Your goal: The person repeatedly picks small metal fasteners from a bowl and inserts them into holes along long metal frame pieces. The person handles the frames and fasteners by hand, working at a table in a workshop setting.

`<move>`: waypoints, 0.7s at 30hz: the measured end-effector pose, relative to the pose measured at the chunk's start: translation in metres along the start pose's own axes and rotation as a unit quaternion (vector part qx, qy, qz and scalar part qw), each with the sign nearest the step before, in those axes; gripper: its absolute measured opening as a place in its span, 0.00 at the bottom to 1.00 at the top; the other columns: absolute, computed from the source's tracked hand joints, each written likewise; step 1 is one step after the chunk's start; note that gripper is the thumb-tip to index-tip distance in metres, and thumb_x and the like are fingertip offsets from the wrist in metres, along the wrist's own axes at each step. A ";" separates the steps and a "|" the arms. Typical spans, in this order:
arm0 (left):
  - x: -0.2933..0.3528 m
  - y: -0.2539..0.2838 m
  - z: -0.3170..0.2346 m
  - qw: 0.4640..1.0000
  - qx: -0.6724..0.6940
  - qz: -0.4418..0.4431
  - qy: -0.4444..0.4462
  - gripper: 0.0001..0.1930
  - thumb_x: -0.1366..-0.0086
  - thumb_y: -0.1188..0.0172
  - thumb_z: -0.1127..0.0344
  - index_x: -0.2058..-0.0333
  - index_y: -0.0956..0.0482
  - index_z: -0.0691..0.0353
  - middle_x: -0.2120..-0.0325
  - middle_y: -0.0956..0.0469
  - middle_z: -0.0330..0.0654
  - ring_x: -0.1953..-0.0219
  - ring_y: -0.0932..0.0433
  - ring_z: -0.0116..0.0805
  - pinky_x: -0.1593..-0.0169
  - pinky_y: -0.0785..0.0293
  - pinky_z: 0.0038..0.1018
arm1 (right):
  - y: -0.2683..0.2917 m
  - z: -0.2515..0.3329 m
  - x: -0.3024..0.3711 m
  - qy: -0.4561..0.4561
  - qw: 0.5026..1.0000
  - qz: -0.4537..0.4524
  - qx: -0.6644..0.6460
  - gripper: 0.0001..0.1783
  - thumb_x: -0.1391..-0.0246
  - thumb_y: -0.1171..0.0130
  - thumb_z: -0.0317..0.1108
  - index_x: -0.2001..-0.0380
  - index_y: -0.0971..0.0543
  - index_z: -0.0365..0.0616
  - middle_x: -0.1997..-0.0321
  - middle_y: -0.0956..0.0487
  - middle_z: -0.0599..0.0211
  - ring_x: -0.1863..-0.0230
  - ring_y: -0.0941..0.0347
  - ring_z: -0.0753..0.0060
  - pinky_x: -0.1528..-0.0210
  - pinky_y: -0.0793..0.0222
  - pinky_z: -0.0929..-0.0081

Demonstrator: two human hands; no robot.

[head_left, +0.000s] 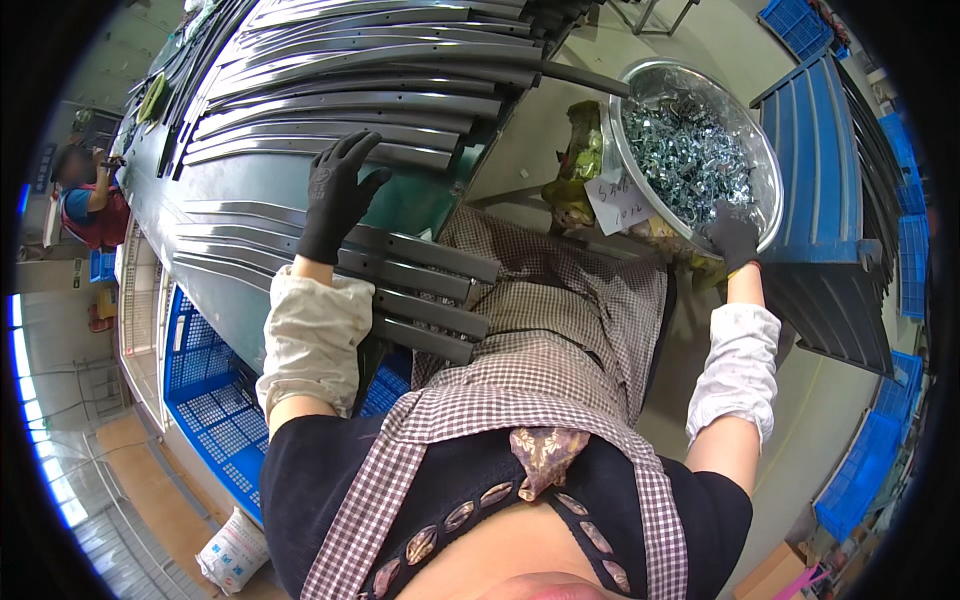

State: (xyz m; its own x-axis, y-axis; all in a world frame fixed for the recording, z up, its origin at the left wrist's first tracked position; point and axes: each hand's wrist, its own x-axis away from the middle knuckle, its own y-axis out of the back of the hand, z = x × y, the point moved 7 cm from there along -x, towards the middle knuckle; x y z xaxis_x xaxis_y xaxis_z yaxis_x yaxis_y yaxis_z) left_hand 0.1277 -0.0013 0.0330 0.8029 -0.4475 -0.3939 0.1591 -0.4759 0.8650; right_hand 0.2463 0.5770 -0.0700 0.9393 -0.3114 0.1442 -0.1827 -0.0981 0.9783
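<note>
My left hand (338, 190), in a black glove, is raised over the green-topped table (410, 195) with fingers apart and nothing in them. Below its wrist, several dark grey metal strips (420, 310) lie side by side, their near ends jutting over the table edge toward my apron. Small metal pieces show at those ends. At the right, my right hand (735, 238), also gloved in black, reaches over the near rim of a round metal bowl (622, 150). Its fingers are down among many small shiny metal clips (690, 150), so their grip is hidden.
More long dark strips (350, 90) cover the table's far part. A handwritten paper (617, 203) hangs at the bowl's left side. A blue metal rack (815, 160) stands right of it. Blue plastic crates (215, 420) sit at the left. Another person (95, 205) is at the far left.
</note>
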 end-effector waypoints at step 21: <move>0.020 -0.024 -0.080 0.989 0.119 0.066 -0.057 0.22 0.54 0.31 0.69 0.56 0.19 0.58 0.59 0.21 0.44 0.56 0.24 0.47 0.54 0.28 0.40 | 0.052 -0.005 0.020 -0.085 0.849 -0.062 -0.517 0.18 0.40 0.38 0.45 0.70 0.17 0.39 0.74 0.20 0.72 0.73 0.27 0.81 0.68 0.31 0.73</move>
State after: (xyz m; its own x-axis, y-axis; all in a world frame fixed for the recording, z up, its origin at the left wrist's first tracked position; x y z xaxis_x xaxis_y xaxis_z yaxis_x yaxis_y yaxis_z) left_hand 0.1862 0.0617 0.0291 0.7357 -0.5934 -0.3266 -0.0936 -0.5666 0.8187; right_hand 0.2566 0.5700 -0.0159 0.8610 -0.5001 0.0928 0.3501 0.7151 0.6051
